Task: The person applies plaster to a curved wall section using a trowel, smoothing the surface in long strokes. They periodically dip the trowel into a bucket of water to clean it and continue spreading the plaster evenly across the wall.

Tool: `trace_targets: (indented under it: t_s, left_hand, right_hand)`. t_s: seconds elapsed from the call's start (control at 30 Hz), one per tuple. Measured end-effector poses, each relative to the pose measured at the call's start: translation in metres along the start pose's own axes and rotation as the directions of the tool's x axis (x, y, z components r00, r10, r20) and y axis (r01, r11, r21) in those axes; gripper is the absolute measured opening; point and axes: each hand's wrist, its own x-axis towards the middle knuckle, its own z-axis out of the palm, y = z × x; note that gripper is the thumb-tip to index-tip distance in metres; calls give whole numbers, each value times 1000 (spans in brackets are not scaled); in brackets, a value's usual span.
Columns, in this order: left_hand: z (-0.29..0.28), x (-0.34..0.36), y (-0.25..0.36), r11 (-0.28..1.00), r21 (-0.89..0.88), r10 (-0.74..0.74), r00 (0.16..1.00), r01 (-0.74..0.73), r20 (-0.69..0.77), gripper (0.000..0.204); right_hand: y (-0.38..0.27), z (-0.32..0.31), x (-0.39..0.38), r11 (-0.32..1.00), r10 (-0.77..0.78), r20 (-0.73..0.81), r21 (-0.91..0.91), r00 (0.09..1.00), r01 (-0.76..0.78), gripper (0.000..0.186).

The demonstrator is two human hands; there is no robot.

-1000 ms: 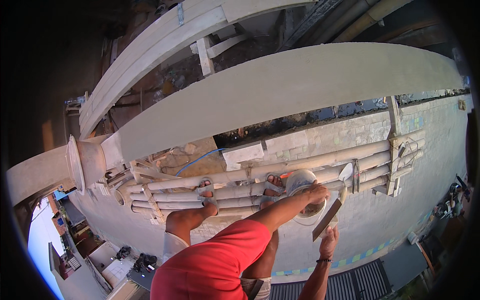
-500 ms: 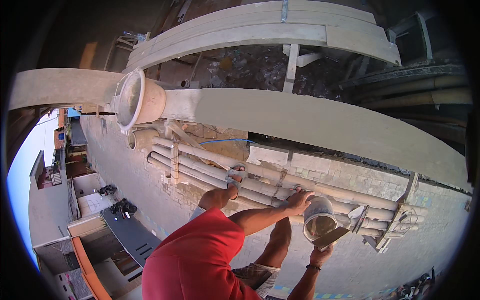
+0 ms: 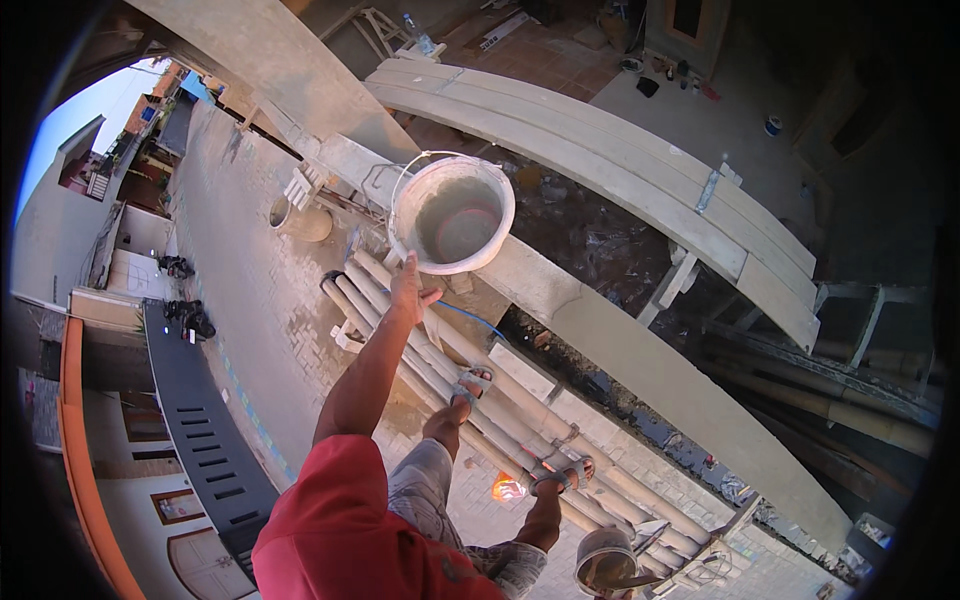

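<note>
My left hand (image 3: 409, 294) reaches up to the large pale bucket (image 3: 505, 215), its index fingertip at the near rim and its thumb spread to the side. This bucket sits on the long plastered beam, tilted toward me in the picture, with grey residue inside and a wire handle. At the lower edge is a smaller bucket (image 3: 604, 545) with grey-brown contents. A flat trowel (image 3: 637, 581) lies across its near side. Only a sliver of my right hand (image 3: 615, 595) shows there, closed at the trowel; the rest is cut off.
I stand in sandals on bamboo poles (image 3: 520, 425) lashed into a scaffold above a paved lane (image 3: 255, 290). The plastered beam (image 3: 640, 350) runs diagonally past me. Another bucket (image 3: 302, 222) hangs or stands beyond the poles. Planks (image 3: 600, 140) lie further back; a pointed trowel (image 3: 650, 530) rests near the small bucket.
My left hand has left the small bucket's rim and moved up to the large bucket. The view has turned, and the small bucket, trowel and right hand now lie at the lower edge.
</note>
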Motion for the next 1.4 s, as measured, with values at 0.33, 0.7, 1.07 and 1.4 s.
trace_targets:
  t_s: [0.33,0.7,1.07,1.4]
  left_hand:
    - [5,16,16,924,-344,-104,974,170,202,53]
    - [-92,172,205,792,-610,30,1000,-20,7,47]
    - [-123,352,241,728,-684,-45,993,-42,-109,55]
    - [-112,265,230,941,-227,137,898,-250,-418,77]
  right_hand:
    - [-99,114,3,948,184,163,230,969,-218,57]
    - [-143,195,-11,939,206,261,218,943,-266,54]
    - [-161,201,-43,926,230,264,235,937,-294,52]
    - [-172,158,-98,891,215,182,367,960,-269,49]
